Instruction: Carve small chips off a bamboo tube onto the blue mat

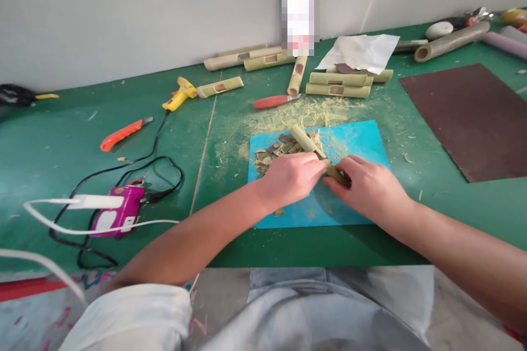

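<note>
A short bamboo tube (302,138) with a cut-out slot lies slanted over a blue sheet (362,140). My right hand (364,184) is closed around its near end. My left hand (294,175) is closed at the tube's middle, fingertips pressed by the slot. Whatever those fingertips pinch is hidden. Beside the left hand, a pile of bamboo chips (272,153) covers the sheet's left part. Just beyond the sheet, pale shavings (304,112) are scattered, with a red-handled knife (272,102) near them.
More slotted bamboo tubes (337,90) lie at the back below white paper (362,49). A phone-like screen (297,11) leans on the wall. To the left are a yellow glue gun (180,94), an orange cutter (123,134) and a purple power strip (123,208) with cords. A brown sheet (469,120) lies right.
</note>
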The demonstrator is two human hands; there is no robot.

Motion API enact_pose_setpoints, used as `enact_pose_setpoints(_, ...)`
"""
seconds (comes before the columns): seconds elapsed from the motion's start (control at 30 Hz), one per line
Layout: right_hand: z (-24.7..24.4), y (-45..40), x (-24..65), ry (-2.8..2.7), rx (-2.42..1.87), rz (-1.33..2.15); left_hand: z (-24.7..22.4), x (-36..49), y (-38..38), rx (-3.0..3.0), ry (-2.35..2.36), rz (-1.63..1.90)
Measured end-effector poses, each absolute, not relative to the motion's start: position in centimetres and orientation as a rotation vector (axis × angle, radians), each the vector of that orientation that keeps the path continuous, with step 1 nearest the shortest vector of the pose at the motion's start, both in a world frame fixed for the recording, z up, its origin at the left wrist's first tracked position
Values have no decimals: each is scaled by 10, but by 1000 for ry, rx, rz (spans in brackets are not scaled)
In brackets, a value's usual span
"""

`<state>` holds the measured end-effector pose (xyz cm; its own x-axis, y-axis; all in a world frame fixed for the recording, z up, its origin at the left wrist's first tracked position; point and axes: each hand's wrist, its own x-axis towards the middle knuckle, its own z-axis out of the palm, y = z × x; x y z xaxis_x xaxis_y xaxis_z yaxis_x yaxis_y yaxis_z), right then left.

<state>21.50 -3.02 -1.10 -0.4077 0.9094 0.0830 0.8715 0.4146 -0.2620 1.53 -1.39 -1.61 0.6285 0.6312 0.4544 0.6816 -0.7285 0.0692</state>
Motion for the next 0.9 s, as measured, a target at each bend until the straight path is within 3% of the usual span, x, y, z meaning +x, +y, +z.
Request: enact_pose_setpoints(0.9, -10, -31, 214, -2460, -1570, 251, -17, 15, -12, -2698, -1093, -649)
